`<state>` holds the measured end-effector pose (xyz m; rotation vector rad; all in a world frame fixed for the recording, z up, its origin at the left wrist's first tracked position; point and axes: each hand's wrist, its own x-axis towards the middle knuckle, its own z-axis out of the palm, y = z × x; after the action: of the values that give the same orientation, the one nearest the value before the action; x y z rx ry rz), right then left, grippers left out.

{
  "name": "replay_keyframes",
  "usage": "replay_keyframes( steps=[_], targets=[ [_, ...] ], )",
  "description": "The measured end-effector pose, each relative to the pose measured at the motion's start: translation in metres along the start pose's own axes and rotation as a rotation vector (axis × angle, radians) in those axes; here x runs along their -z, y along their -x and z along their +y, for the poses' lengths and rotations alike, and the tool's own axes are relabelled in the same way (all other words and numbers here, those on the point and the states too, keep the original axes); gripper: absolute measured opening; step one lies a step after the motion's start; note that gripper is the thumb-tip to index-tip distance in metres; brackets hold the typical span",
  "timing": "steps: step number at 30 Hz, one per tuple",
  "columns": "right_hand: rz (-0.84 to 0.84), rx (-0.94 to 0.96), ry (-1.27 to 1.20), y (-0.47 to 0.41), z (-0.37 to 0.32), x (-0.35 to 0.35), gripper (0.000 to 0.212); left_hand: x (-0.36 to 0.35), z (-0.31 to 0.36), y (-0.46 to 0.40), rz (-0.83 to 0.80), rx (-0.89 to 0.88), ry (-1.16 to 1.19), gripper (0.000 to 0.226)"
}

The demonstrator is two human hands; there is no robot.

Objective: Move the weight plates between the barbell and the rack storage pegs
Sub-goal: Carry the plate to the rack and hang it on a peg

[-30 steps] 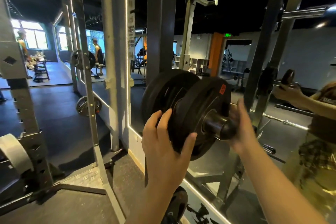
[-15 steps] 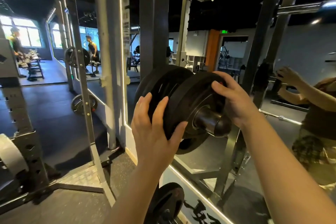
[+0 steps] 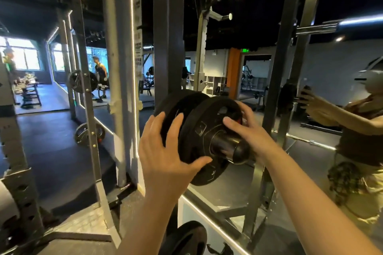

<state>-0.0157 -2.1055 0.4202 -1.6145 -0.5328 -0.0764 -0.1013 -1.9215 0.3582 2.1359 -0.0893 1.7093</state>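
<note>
Black weight plates sit side by side on a thick storage peg [image 3: 230,148] that sticks out toward me from a dark rack upright [image 3: 167,51]. The outer plate [image 3: 202,130] is nearest me; two more plates [image 3: 174,105] sit behind it. My left hand [image 3: 167,151] grips the outer plate's left lower rim, fingers spread over the edge. My right hand [image 3: 246,130] holds its upper right rim, with the thumb near the peg. The barbell's [image 3: 331,26] bare chrome sleeve shows at the upper right.
A wall mirror [image 3: 238,176] right behind the rack reflects me and the gym. Another black plate [image 3: 186,238] hangs low on the rack below my arms. A grey rack post [image 3: 20,172] stands at the left. Other people train in the far background.
My right hand has come from behind the peg's end up onto the outer plate's upper right rim. My left hand has stayed on the plate's left side.
</note>
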Motion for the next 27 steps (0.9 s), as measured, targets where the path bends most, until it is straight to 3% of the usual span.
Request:
replay_keyframes(
  steps=[4,10,15,18,20,22,25,27],
  targets=[
    [-0.095,0.084,0.166,-0.014,-0.024,0.001,0.071,-0.004,-0.006,-0.007,-0.064,0.088,-0.013,0.105],
    [-0.105,-0.023,0.048,-0.022,-0.013,0.003,0.046,0.000,-0.004,-0.018,-0.121,0.172,0.016,0.113],
    [-0.077,-0.138,-0.058,-0.020,-0.003,0.000,0.057,0.010,0.004,-0.048,-0.239,0.161,-0.069,0.127],
    [-0.109,-0.217,0.025,-0.013,-0.004,0.003,0.065,0.014,0.011,-0.054,-0.237,0.138,-0.134,0.125],
    [-0.081,-0.133,0.165,-0.010,-0.009,0.007,0.067,0.012,0.012,-0.038,-0.194,0.075,-0.127,0.113],
    [-0.047,0.076,0.310,-0.013,-0.023,0.008,0.077,0.005,0.011,-0.012,-0.155,0.021,-0.110,0.104],
    [-0.170,0.291,0.590,-0.020,-0.049,-0.012,0.075,-0.006,0.002,0.015,-0.141,0.133,-0.097,0.113],
    [-0.183,0.326,0.709,-0.024,-0.047,-0.025,0.070,-0.009,-0.005,0.019,-0.149,0.195,-0.100,0.122]
  ],
)
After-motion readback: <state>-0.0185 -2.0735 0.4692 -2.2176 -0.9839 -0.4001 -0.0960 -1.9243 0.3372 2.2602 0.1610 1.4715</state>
